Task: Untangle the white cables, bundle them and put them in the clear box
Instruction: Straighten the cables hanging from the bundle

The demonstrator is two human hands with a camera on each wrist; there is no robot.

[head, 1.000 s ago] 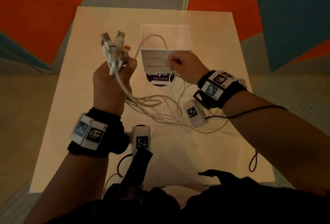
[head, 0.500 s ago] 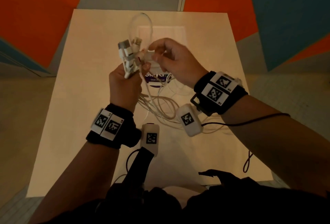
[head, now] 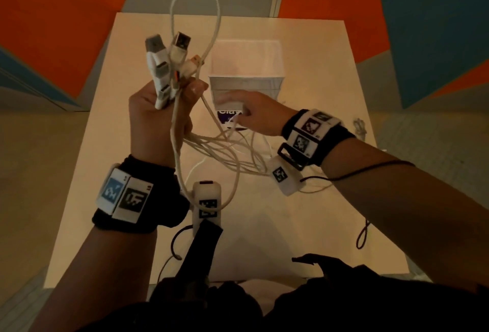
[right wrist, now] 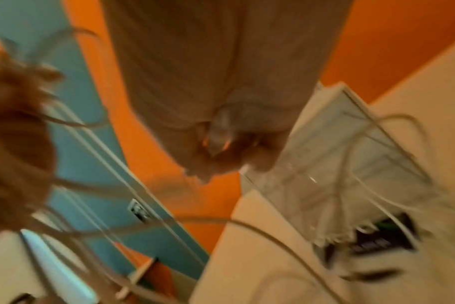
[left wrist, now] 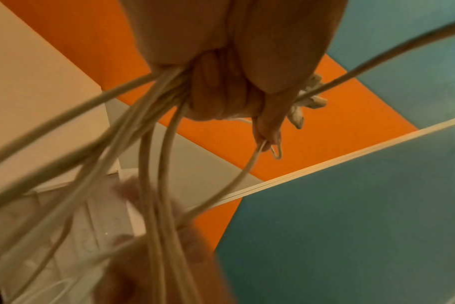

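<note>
My left hand (head: 169,109) is raised over the table and grips a bunch of white cables (head: 232,154) just below their USB plugs (head: 169,54). One cable forms a tall loop (head: 195,1) above the fist. The strands hang down and trail into a tangle on the table. The left wrist view shows the left hand (left wrist: 234,72) curled round the cables (left wrist: 148,164). My right hand (head: 243,112) is low at the front wall of the clear box (head: 246,85), fingers curled among the strands. In the blurred right wrist view, the right hand (right wrist: 221,144) hides whether it pinches one.
The box stands mid-table on a purple label (head: 225,117). The pale table (head: 317,80) ends on all sides over orange and teal flooring. A thin dark cord (head: 363,233) hangs from my right forearm near the right edge. White wrist cameras (head: 206,199) hang below my wrists.
My right hand left the plugs in my left hand and dropped to the strands in front of the box. The left hand rose slightly, and the cable loop above it grew taller.
</note>
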